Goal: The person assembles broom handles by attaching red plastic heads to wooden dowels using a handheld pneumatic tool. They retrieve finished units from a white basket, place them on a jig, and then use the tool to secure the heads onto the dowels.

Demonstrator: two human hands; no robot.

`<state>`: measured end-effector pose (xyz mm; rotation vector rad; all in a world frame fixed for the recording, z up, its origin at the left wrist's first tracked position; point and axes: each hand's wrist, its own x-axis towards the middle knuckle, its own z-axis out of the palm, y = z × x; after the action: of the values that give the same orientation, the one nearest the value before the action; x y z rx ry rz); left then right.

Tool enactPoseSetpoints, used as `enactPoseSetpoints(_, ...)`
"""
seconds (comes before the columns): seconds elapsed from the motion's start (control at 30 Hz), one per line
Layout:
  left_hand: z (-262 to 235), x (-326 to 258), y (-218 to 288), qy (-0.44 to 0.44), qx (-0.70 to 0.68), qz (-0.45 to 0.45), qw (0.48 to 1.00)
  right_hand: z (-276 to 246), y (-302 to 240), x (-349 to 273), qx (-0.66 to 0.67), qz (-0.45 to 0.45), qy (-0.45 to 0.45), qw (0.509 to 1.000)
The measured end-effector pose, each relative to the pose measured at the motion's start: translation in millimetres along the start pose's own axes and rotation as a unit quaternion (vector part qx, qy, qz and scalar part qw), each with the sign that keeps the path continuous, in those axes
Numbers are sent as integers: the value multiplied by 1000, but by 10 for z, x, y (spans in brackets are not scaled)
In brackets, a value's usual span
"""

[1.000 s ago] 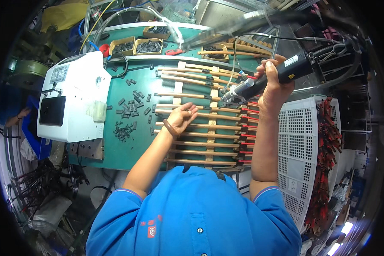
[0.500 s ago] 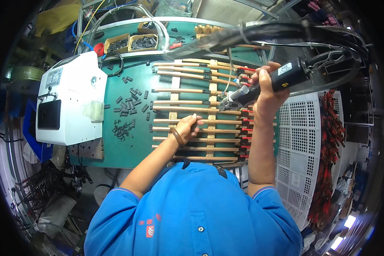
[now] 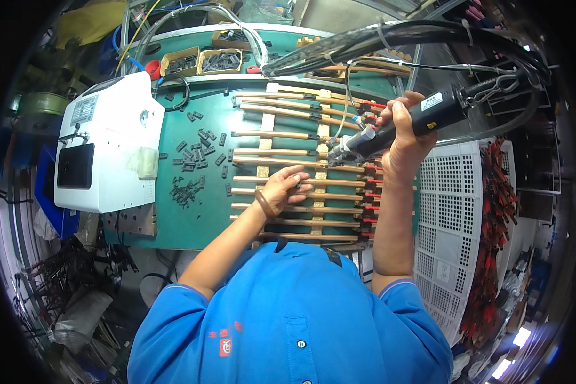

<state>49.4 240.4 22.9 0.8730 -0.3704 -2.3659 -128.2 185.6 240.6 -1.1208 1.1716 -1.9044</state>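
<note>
Electric screwdriver [image 3: 416, 121], black, hanging from thick cables, gripped around its body by right hand [image 3: 400, 144], fingers wrapped fully closed; metal tip angled down-left onto rack of copper rods [image 3: 301, 185] spread across green bench [image 3: 192, 217]. Left hand [image 3: 281, 190] flat on rods near rack's middle, fingers spread loosely, pressing down rather than clasping anything. Red-tipped rod ends along rack's right edge, just below right hand. Small dark parts [image 3: 189, 185] scattered left of rack. White machine [image 3: 105, 153] at bench's left end. Two cardboard boxes [image 3: 201, 62] of dark parts at bench's far edge. White perforated crate [image 3: 457, 217] on right, beside red-handled pieces [image 3: 496, 211].
</note>
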Motion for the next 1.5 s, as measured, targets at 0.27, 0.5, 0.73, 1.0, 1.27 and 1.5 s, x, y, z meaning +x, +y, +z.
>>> enactPoseSetpoints(0.27,149,246,-15,-73,-58,-1,996,122,-44,-115,26,28,-9,999)
enactPoseSetpoints(0.5,-39,254,-88,-72,-80,8,994,140,-32,-160,44,24,-16,999)
enactPoseSetpoints(0.73,-422,-96,63,-26,-93,51,994,162,-13,-146,41,17,-16,999)
enactPoseSetpoints(1.0,-1534,-848,650,422,302,252,817,237,27,-194,77,25,-31,996)
enactPoseSetpoints(1.27,-1836,-1417,886,315,77,252,912,254,19,-214,49,36,-16,998)
enactPoseSetpoints(1.5,-1030,-939,463,56,-127,219,966,168,15,-217,44,22,-15,999)
